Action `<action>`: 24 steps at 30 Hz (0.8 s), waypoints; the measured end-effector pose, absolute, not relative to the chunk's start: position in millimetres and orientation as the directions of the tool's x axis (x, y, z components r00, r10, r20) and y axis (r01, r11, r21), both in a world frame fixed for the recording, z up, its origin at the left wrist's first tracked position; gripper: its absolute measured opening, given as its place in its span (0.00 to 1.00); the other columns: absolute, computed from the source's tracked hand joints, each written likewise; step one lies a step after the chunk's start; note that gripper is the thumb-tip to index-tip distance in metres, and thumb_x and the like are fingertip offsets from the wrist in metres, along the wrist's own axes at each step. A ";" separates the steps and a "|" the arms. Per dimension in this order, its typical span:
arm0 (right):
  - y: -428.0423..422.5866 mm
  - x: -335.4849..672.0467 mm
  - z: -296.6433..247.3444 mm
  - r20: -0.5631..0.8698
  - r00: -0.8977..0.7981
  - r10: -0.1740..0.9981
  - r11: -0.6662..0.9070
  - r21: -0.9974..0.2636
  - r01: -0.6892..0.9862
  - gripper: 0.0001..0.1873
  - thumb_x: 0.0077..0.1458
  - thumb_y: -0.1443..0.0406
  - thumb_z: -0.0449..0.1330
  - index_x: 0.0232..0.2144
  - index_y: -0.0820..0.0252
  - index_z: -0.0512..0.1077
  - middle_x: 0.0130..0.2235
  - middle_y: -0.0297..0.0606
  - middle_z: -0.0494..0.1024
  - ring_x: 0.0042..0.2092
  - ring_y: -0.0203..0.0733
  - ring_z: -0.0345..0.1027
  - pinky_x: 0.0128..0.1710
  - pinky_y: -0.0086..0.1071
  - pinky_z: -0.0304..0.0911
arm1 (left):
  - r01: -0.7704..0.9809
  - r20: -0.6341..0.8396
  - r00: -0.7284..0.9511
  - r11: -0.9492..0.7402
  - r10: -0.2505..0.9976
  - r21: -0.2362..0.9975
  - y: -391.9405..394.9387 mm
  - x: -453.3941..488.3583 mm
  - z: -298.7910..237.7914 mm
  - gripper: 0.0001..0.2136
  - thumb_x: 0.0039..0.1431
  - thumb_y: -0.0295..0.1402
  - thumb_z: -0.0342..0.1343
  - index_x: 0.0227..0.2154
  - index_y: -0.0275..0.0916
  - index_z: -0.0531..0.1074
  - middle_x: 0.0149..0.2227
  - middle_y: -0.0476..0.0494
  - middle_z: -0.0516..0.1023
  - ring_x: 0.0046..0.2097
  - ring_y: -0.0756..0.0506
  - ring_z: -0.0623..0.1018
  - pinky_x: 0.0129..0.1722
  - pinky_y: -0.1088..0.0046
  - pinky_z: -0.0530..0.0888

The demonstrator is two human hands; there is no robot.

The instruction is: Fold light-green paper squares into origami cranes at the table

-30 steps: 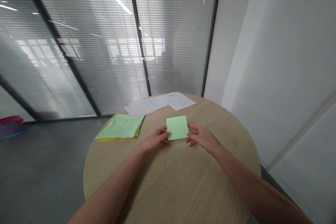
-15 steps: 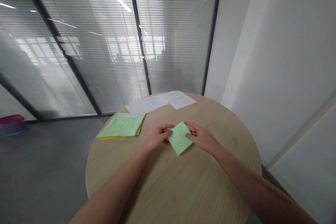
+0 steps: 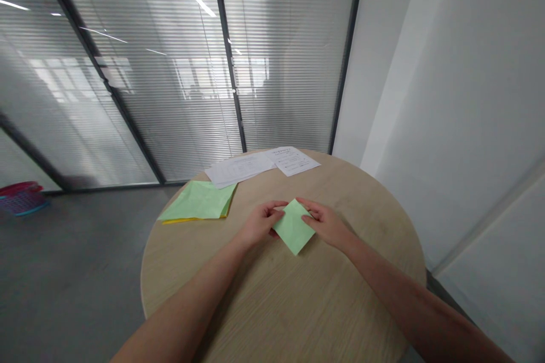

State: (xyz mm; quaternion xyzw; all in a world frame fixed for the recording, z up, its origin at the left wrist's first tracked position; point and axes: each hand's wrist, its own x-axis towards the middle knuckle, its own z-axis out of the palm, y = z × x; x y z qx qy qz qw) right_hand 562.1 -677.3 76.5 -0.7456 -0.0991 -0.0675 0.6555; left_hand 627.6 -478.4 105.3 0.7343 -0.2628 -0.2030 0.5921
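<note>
A small folded square of light green paper (image 3: 294, 227) lies turned like a diamond on the round wooden table (image 3: 298, 306). My left hand (image 3: 260, 222) pinches its left corner with curled fingers. My right hand (image 3: 326, 223) holds its right corner, fingers bent over the edge. Both hands rest on the tabletop at the table's middle.
A stack of green sheets (image 3: 198, 208) with a yellow one beneath lies at the table's left rim. White printed papers (image 3: 263, 163) sit at the far edge. Glass partitions with blinds stand behind, a white wall to the right, and a pink basket (image 3: 20, 198) on the floor at left.
The green square was rotated from lying square-on to a diamond orientation and drawn slightly nearer to me. Both hands shifted round its corners while keeping hold.
</note>
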 end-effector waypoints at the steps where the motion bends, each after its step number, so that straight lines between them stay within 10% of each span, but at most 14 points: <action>1: -677.1 561.0 77.7 0.235 0.970 0.057 -0.150 -0.959 0.241 0.25 0.54 0.66 0.57 0.55 0.49 0.65 0.50 0.37 0.75 0.44 0.42 0.72 0.42 0.35 0.67 | -0.148 0.019 0.785 -0.158 -0.619 0.976 -478.7 627.0 105.4 0.20 0.55 0.39 0.55 0.49 0.36 0.69 0.25 0.49 0.71 0.23 0.51 0.70 0.21 0.75 0.71; 15: -677.1 559.1 78.5 0.272 0.962 0.033 -0.317 -0.910 0.269 0.14 0.50 0.64 0.60 0.42 0.52 0.72 0.34 0.35 0.75 0.34 0.38 0.68 0.32 0.30 0.63 | -0.139 0.043 0.809 -0.120 -0.586 0.983 -481.2 625.5 105.1 0.20 0.55 0.39 0.56 0.47 0.34 0.70 0.22 0.52 0.67 0.21 0.54 0.65 0.20 0.80 0.64; 24: -676.4 550.7 92.4 0.421 0.893 0.159 -0.490 -0.752 0.442 0.12 0.54 0.62 0.60 0.42 0.51 0.75 0.45 0.39 0.74 0.46 0.43 0.67 0.47 0.35 0.61 | -0.113 0.043 0.837 -0.095 -0.546 0.989 -481.5 619.6 112.3 0.19 0.55 0.42 0.55 0.45 0.36 0.71 0.25 0.49 0.71 0.23 0.52 0.69 0.21 0.79 0.65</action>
